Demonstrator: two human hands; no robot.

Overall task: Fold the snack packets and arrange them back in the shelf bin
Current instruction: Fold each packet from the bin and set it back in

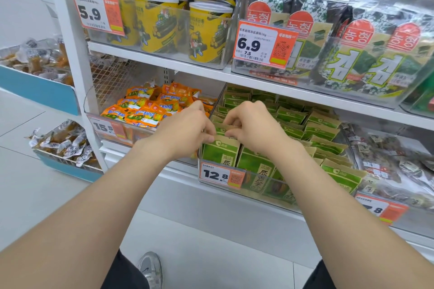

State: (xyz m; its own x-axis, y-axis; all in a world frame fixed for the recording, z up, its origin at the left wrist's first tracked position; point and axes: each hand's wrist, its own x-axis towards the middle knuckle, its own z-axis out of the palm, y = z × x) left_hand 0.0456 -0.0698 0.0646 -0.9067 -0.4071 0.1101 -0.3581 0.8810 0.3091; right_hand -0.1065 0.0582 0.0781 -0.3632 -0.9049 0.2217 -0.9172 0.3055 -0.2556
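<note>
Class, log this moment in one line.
left hand: pinches green packet top | right hand: pinches same top | green packet: upright in bin

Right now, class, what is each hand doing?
Left hand: pinches the top edge of the front green-and-tan paper snack packet.
Right hand: pinches the same packet's top edge.

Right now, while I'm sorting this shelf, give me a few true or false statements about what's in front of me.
1. The left hand and right hand both pinch the front green packet at its top edge. True.
2. The bin holding it carries a 5.9 price tag. False: its tag reads 12.8.
3. Orange packets lie left of that bin. True.
4. The yellow tubs stand below that bin. False: they stand on the shelf above.
</note>
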